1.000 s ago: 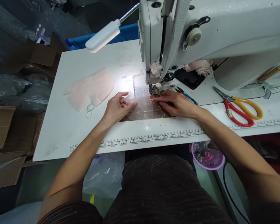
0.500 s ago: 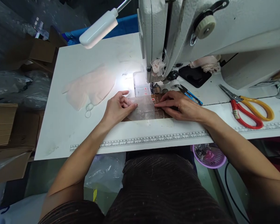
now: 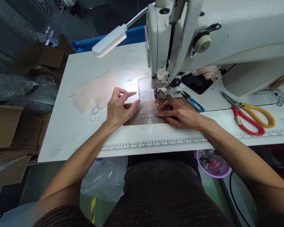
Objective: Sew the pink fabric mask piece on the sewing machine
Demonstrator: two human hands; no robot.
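While both hands pressed the shiny brown fabric piece (image 3: 145, 114) flat on the counter (image 3: 85, 72), the left hand (image 3: 117, 108) differed from its pose half a second earlier: its index and middle fingers (image 3: 127, 93), then curled onto the near edge of the piece, were now lifted and spread toward the lit patch in front of the needle, with only the thumb and the heel of the hand resting on the left edge of the fabric. The right hand (image 3: 177, 112) lay flat on the right part of the piece, fingers nearly closed together and their tips pinning the cloth just in front of the presser foot (image 3: 158, 94); it gripped nothing. The fabric's far edge, carrying a small red mark, reached just under the sewing machine (image 3: 203, 31) head, beyond both sets of fingertips. This change suggested that the piece was being fed or realigned toward the needle, the left hand easing its hold to guide. Left of the left hand lay a pale pink fabric piece (image 3: 94, 91) and a white elastic ring (image 3: 94, 112). Right of the right hand lay blue thread snips (image 3: 194, 102), and farther right red-and-yellow scissors (image 3: 248, 115). A lamp (image 3: 110, 41) hung above the left fingers.
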